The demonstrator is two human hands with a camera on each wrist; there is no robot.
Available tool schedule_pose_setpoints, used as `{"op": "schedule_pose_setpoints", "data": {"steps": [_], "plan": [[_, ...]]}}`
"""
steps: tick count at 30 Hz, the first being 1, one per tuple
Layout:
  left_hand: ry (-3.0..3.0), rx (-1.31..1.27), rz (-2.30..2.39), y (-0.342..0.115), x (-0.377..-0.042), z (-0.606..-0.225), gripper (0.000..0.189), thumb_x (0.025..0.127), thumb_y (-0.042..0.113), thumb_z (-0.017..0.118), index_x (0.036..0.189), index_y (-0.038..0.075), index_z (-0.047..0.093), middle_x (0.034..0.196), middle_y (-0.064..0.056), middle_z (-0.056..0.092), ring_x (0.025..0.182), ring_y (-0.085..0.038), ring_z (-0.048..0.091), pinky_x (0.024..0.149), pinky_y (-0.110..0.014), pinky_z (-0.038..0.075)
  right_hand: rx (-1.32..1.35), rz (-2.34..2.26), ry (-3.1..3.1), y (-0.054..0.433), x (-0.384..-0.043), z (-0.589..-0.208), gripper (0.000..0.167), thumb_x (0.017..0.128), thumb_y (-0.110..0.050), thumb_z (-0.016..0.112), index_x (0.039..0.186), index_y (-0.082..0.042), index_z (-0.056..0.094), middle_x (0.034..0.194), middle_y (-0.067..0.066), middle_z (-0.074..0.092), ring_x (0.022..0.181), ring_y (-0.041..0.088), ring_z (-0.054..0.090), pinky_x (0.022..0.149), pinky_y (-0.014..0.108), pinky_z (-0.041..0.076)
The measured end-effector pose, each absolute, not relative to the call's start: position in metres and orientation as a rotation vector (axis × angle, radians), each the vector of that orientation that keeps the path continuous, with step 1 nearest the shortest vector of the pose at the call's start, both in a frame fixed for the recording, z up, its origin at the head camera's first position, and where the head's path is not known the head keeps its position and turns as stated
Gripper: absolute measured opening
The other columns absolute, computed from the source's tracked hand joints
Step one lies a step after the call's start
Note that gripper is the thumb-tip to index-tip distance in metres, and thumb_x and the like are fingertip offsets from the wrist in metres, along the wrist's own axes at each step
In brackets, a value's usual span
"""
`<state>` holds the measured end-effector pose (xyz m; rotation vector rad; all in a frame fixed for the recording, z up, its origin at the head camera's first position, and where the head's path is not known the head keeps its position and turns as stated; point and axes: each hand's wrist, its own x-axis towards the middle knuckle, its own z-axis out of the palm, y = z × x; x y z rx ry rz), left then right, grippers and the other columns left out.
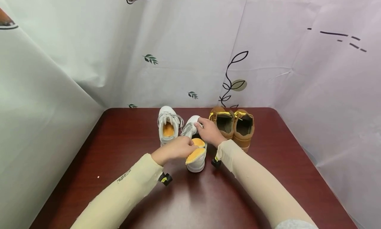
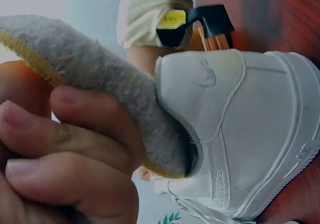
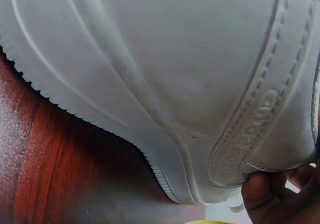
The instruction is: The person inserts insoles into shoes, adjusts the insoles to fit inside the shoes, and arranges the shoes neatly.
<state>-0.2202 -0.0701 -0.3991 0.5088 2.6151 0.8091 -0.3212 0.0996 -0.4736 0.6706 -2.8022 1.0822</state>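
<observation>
A white sneaker (image 1: 196, 168) stands at mid-table, toe away from me. My left hand (image 1: 180, 148) grips a fuzzy insole (image 1: 195, 155), orange on its top face. In the left wrist view, the grey underside of the insole (image 2: 90, 58) shows, its far end inside the shoe's opening and hidden there. Toward the front of the same sneaker, my right hand (image 1: 209, 131) holds the upper by the laces. The right wrist view has its fingers (image 3: 260, 196) pinching the edge of the upper, close to the sneaker's side panel (image 3: 190, 58).
Left of the hands stands the other white sneaker (image 1: 166, 112), with orange lining inside. A pair of brown shoes (image 1: 244, 142) with yellow laces is at the right rear. The dark red table (image 1: 128, 130) meets white printed sheets (image 1: 184, 40) at the back and sides.
</observation>
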Motion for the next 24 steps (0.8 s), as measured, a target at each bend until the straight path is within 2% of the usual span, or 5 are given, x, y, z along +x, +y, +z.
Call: {"op": "schedule_pose_setpoints", "data": {"steps": [5, 8, 16, 22, 24], "plan": [[2.544, 0.409, 0.833, -0.066, -0.228, -0.403, 0.04, 0.097, 0.036, 0.053, 0.062, 0.016, 0.052, 0.052, 0.002, 0.05, 0.04, -0.012, 0.045, 0.041, -0.026, 0.037, 0.686, 1.068, -2.79, 0.099, -0.321, -0.477, 0.031, 0.106, -0.034, 0.049, 0.082, -0.015, 0.047, 0.075, 0.005, 0.043, 0.066, 0.02, 0.043, 0.065, 0.033, 0.038], [2.522, 0.391, 0.825, -0.063, -0.235, -0.406, 0.04, 0.096, 0.035, 0.052, 0.061, 0.016, 0.053, 0.048, 0.001, 0.048, 0.038, -0.013, 0.044, 0.038, -0.026, 0.036, 0.681, 1.059, -2.78, 0.099, -0.321, -0.477, 0.03, 0.105, -0.033, 0.05, 0.081, -0.014, 0.047, 0.076, 0.005, 0.044, 0.067, 0.021, 0.044, 0.065, 0.033, 0.039], [2.567, 0.42, 0.776, -0.06, -0.25, -0.415, 0.041, 0.097, 0.035, 0.052, 0.06, 0.018, 0.052, 0.048, 0.003, 0.046, 0.04, -0.012, 0.043, 0.042, -0.027, 0.036, 0.668, 1.042, -2.783, 0.098, -0.322, -0.476, 0.029, 0.105, -0.032, 0.05, 0.081, -0.015, 0.048, 0.076, 0.005, 0.046, 0.068, 0.02, 0.046, 0.065, 0.033, 0.039], [2.621, 0.468, 0.754, -0.061, -0.248, -0.417, 0.037, 0.09, 0.035, 0.06, 0.058, 0.018, 0.052, 0.049, 0.005, 0.047, 0.043, -0.012, 0.046, 0.045, -0.027, 0.038, 0.691, 1.037, -2.785, 0.099, -0.322, -0.478, 0.031, 0.106, -0.033, 0.049, 0.081, -0.015, 0.047, 0.075, 0.004, 0.044, 0.066, 0.02, 0.045, 0.064, 0.033, 0.039], [2.678, 0.519, 0.707, -0.058, -0.244, -0.413, 0.033, 0.089, 0.039, 0.062, 0.064, 0.017, 0.054, 0.054, 0.006, 0.05, 0.047, -0.012, 0.049, 0.048, -0.028, 0.039, 0.684, 1.033, -2.781, 0.1, -0.323, -0.478, 0.031, 0.106, -0.034, 0.048, 0.081, -0.015, 0.047, 0.075, 0.004, 0.044, 0.066, 0.02, 0.044, 0.064, 0.033, 0.04]]}}
